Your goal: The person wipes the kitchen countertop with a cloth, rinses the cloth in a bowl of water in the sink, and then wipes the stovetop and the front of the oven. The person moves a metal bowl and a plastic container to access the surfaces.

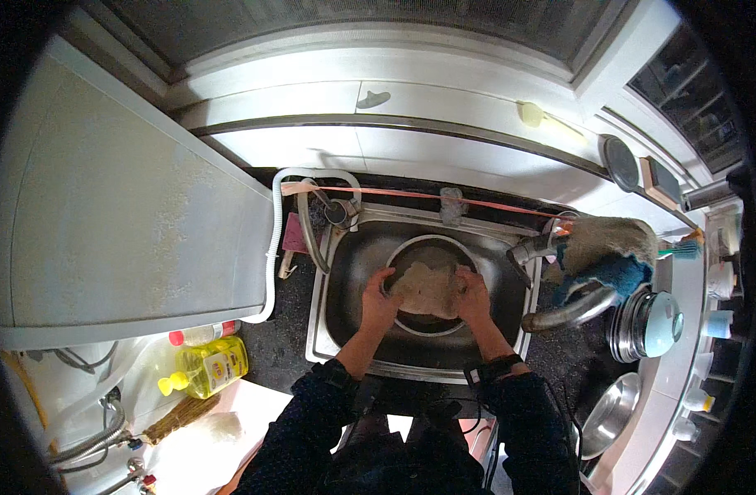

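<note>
A round metal basin [437,240] stands in the stainless steel sink [347,309]. Over it, a light brown cloth [425,289] is stretched between both hands. My left hand [380,299] grips the cloth's left side, and my right hand [473,293] grips its right side. The cloth partly hides the basin's inside; whether it touches water cannot be told. A curved faucet [312,229] stands at the sink's back left corner, its spout swung over the left rim.
At left are a large grey panel [136,204] and a yellow dish soap bottle [220,368]. On the right counter, a brown and blue cloth [607,253] lies near a curved metal pipe [570,312], stacked lids [653,325] and a steel bowl [612,414]. A pink sponge [296,233] lies beside the faucet.
</note>
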Action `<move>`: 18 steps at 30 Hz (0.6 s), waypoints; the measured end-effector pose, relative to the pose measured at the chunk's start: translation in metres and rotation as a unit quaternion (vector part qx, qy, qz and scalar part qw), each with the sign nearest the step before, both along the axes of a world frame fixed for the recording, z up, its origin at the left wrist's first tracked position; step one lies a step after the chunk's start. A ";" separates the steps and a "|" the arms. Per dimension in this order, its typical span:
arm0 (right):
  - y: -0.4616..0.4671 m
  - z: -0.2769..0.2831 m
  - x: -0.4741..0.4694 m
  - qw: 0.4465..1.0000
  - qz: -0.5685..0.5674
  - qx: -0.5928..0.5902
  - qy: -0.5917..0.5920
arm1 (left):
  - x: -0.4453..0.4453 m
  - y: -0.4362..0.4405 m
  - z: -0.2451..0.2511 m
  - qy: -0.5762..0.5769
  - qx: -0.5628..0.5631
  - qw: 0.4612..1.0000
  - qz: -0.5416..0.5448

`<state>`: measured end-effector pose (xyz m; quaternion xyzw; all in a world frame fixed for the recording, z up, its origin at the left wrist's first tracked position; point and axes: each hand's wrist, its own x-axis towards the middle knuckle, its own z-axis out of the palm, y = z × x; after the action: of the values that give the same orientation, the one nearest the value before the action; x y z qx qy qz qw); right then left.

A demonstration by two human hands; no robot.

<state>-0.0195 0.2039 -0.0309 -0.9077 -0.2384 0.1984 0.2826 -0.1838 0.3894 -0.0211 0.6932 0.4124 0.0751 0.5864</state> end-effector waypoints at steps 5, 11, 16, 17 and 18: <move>0.015 -0.045 -0.004 0.996 0.015 -0.065 -0.067 | -0.011 -0.014 -0.028 -0.024 -0.056 0.998 0.005; 0.040 -0.084 0.002 0.987 0.080 -0.093 0.100 | -0.004 -0.033 -0.047 0.009 -0.261 0.962 0.077; 0.036 -0.075 0.011 0.902 -0.182 0.040 0.389 | 0.004 -0.045 -0.088 0.036 -0.244 0.964 0.098; 0.032 -0.070 0.011 0.890 -0.205 0.081 0.399 | 0.005 -0.045 -0.098 0.022 -0.235 0.968 0.084; 0.028 -0.064 0.011 0.874 -0.220 0.117 0.416 | 0.006 -0.047 -0.107 0.015 -0.236 0.969 0.074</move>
<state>-0.0083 0.2321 -0.0951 -0.7305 0.0854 0.4611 0.4965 -0.1778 0.3425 -0.1278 0.5037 0.4769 0.0084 0.7203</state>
